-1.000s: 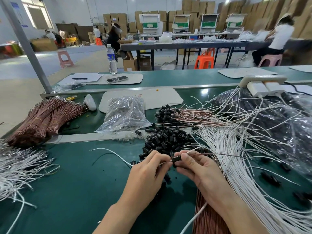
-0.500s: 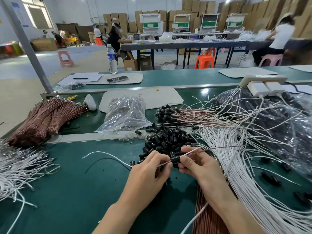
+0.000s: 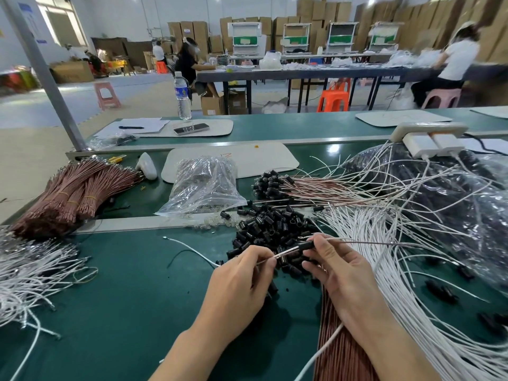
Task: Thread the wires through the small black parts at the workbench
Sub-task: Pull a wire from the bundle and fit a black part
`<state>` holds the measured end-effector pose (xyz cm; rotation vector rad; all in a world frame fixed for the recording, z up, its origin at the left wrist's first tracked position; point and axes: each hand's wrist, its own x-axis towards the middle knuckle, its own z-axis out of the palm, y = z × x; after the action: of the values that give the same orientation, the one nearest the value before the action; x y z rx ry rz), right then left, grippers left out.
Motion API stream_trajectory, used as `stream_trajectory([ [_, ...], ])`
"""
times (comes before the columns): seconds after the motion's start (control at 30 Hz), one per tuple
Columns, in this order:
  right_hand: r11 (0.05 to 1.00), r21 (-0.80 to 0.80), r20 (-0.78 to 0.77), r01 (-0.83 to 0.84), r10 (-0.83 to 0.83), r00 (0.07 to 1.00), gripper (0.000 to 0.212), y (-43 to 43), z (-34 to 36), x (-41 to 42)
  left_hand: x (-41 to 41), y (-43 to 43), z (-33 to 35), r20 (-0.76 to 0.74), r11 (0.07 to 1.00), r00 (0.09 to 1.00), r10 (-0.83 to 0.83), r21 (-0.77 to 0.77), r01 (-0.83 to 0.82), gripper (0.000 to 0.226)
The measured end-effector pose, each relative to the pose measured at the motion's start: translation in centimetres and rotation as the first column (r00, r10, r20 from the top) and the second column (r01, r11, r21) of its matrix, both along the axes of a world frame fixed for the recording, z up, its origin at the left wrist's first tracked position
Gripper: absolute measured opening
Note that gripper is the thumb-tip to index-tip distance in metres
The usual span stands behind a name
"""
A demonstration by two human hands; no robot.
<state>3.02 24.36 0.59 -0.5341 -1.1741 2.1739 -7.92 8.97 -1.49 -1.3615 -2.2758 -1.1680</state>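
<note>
My right hand (image 3: 336, 266) pinches a small black part (image 3: 306, 246) just above the green bench, with a thin brown wire (image 3: 365, 242) running out of it to the right. My left hand (image 3: 239, 281) pinches the white and brown wire ends (image 3: 286, 253) that stick out of the part's left side. A loose white wire (image 3: 192, 250) trails left from my left hand across the bench. Behind both hands lies a pile of loose black parts (image 3: 270, 224). Brown wires with black parts on their ends (image 3: 277, 182) lie farther back.
Bundled brown wires (image 3: 71, 196) lie at the far left, white wires (image 3: 24, 276) at the near left. A clear bag (image 3: 203, 185) sits centre back. A mass of white wires (image 3: 406, 257) and a dark plastic bag (image 3: 461, 204) fill the right. Brown wires (image 3: 341, 347) lie under my right forearm.
The black part and my right hand have shifted slightly up and right along the wires. More wire now shows between my two hands, and the white wire's free end slid right.
</note>
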Motion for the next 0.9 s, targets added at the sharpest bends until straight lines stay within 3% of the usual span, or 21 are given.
stream_trajectory([
  [0.23, 0.99, 0.04, -0.021, 0.132, -0.131, 0.991, 0.008, -0.2, 0.3, 0.2, 0.0, -0.2, 0.1, 0.013, 1.0, 1.0, 0.005, 0.002, -0.005, 0.016],
  [0.4, 0.956, 0.225, 0.044, 0.186, -0.2, 0.979, 0.022, -0.5, 0.1, 0.1, 0.2, -0.5, 0.4, -0.01, 0.999, 1.0, -0.006, -0.031, 0.006, 0.012],
  [0.53, 0.936, 0.349, 0.125, 0.031, -0.079, 0.989, 0.022, -1.0, 0.0, 0.2, 0.5, -0.3, 0.6, -0.04, 1.0, 0.999, -0.011, -0.014, 0.01, 0.029],
  [0.67, 0.905, 0.413, 0.161, -0.105, 0.041, 0.986, 0.024, -1.5, 0.3, 0.2, 0.4, 0.2, 0.4, -0.153, 0.999, 0.988, -0.03, 0.034, 0.036, 0.025],
  [0.9, 0.965, 0.262, 0.09, 0.029, -0.055, 0.994, 0.028, -0.8, 0.6, 0.4, 0.2, 0.2, 0.5, -0.128, 1.0, 0.992, 0.011, 0.015, -0.009, 0.03],
])
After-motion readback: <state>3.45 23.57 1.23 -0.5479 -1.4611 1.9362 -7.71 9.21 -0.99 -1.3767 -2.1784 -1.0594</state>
